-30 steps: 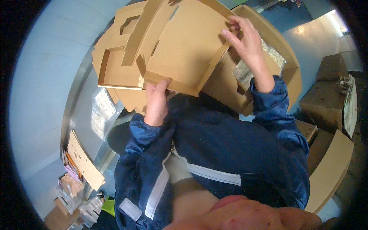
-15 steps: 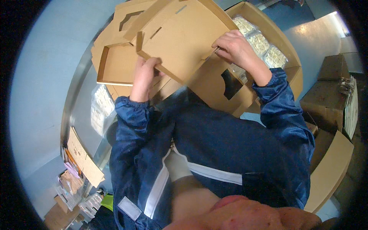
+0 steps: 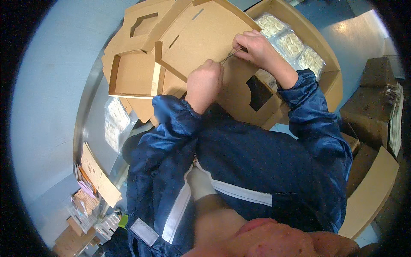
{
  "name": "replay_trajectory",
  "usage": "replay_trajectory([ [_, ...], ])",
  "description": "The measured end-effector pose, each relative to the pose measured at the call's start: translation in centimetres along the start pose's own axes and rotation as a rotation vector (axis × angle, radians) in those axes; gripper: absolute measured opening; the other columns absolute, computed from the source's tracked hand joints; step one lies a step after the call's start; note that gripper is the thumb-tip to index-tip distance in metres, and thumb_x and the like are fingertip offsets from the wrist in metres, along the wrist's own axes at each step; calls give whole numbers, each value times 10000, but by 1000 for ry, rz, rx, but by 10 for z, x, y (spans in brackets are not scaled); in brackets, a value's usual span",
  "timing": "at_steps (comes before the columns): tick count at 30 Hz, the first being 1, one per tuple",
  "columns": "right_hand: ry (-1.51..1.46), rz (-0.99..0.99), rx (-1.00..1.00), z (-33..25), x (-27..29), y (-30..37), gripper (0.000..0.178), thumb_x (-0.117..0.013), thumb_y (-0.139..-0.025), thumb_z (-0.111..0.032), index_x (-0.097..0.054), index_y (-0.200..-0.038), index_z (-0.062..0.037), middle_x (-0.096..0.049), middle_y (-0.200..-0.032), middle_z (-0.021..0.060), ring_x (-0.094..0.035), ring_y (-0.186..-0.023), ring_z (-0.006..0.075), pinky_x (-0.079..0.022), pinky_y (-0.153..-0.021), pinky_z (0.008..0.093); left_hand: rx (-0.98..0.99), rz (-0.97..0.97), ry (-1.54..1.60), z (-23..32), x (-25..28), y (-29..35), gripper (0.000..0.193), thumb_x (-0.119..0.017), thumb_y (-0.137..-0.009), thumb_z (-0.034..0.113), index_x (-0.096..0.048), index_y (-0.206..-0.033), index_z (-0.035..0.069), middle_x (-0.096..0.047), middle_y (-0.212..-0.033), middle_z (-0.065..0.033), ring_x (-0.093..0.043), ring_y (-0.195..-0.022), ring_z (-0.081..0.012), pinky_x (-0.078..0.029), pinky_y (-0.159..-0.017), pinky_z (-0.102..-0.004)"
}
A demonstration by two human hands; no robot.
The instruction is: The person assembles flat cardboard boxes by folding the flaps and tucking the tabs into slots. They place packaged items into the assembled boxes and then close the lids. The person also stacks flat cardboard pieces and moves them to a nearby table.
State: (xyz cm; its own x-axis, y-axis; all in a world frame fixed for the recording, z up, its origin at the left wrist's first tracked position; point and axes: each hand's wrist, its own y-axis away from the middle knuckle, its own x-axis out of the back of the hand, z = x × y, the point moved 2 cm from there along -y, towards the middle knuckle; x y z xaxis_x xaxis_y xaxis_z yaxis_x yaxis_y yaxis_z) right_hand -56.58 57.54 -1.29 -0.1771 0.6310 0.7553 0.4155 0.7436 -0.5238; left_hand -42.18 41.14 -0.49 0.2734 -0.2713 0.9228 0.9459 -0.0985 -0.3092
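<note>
In front of me is a partly folded brown cardboard box [image 3: 201,38], with low raised walls on its far and left sides. My left hand [image 3: 205,84] is closed on the box's near edge, its fingertips mostly hidden. Farther along that edge, my right hand [image 3: 256,48] pinches the cardboard between thumb and fingers. A thin strip of the edge, seen nearly edge-on, runs between both hands. Nearer to me hangs the box's lid panel, which has a dark cut-out [image 3: 259,93].
To the left lie a smaller folded cardboard tray [image 3: 133,72] and flat cut cardboard. A large open carton [image 3: 327,64] at the right holds several clear packs of pale pieces [image 3: 291,45]. Clear packs [image 3: 115,124] also lie on the metal surface at left. Brown boxes [image 3: 368,98] stand far right.
My left hand has moved right along the box's near edge, from its left corner toward my right hand. My right hand has shifted slightly left and stays closed on the edge.
</note>
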Motion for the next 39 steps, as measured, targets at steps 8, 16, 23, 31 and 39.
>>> replay_trajectory([
  [8, -305, 23, -253, -2, 14, 8, 231, -782, -796, -126, -576, -881, -65, -612, -826, 59, -606, -787, 222, -491, -730, 329, -55, -69, -59, 4, -14, 2, 56, -603, -815, 115, -593, -772, 79, -588, -773, -115, -646, -653, -303, -546, -575, -401],
  [16, -133, 257, -344, 36, 27, 11, 350, -709, -894, -333, -650, -1119, -72, -697, -890, 90, -668, -830, 252, -510, -795, 376, -28, 16, 22, 17, 21, 0, 142, -661, -863, 196, -634, -770, 91, -598, -792, -74, -639, -779, -273, -509, -771, -455],
  [23, -46, 118, -377, 61, 36, 15, 336, -692, -915, -326, -680, -1040, -15, -705, -1010, 123, -647, -897, 286, -497, -845, 388, 244, 166, 13, -42, 12, 67, 424, -746, -796, 176, -598, -1180, 73, -487, -1346, -154, -399, -1318, -365, -301, -1110, -508],
  [31, -951, -148, -970, 106, 17, 14, 421, -670, -940, -314, -632, -1255, -37, -691, -1068, 23, -626, -967, 109, -487, -847, 267, 614, 335, 443, -59, 18, 91, 987, -745, -756, 3, -158, -1547, 57, -211, -1554, -213, -357, -1378, -345, -418, -1067, -423],
  [39, -696, 149, -518, 100, 54, 42, 476, -630, -967, -330, -583, -1330, -26, -654, -1203, 53, -625, -1044, 146, -501, -868, 289, 742, 444, 1457, -57, 7, 73, 782, -661, -875, -7, -217, -1517, 40, -338, -1520, -158, -560, -1193, -266, -477, -986, -373],
])
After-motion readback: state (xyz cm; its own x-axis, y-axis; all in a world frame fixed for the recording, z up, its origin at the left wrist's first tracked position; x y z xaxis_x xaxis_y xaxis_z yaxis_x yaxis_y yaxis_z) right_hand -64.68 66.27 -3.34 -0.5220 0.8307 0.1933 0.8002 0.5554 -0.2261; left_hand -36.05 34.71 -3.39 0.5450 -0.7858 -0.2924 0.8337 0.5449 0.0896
